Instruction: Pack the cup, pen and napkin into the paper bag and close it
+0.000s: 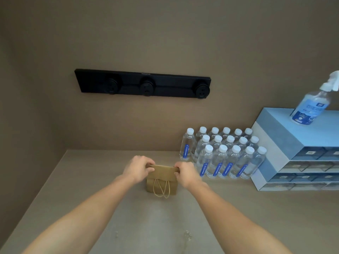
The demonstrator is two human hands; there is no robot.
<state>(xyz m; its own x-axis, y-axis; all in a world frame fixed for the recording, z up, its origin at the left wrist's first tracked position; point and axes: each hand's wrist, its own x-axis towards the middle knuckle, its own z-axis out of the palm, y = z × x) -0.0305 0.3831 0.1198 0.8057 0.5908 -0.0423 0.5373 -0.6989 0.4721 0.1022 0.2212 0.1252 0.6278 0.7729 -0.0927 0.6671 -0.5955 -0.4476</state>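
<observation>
Here, a long black wall-mounted socket rail point(142, 83) with three round outlets is seen on the beige wall at the left and centre. Below it, the pale beige table top point(73, 180) is reached across by two bare forearms. The left hand point(138, 168) is closed on the left end of the folded-over top of the small brown paper bag point(162, 180), with the thumb on the near face and the fingers curled over the far edge. The bag stands upright on the table, mid-way across, its top flap folded down towards the person and its two twisted paper cord handles point(162, 188) hanging loose over the front face. The right hand point(186, 173) is clamped on the right end of the same fold. The bag's contents are hidden. Just right of the bag, a block of clear plastic water bottles with white caps point(222, 154) is grouped in rows. Further right, a blue stacked drawer cabinet point(278, 136) is set, and a clear spray bottle with a white trigger point(310, 107) stands on its top.
</observation>
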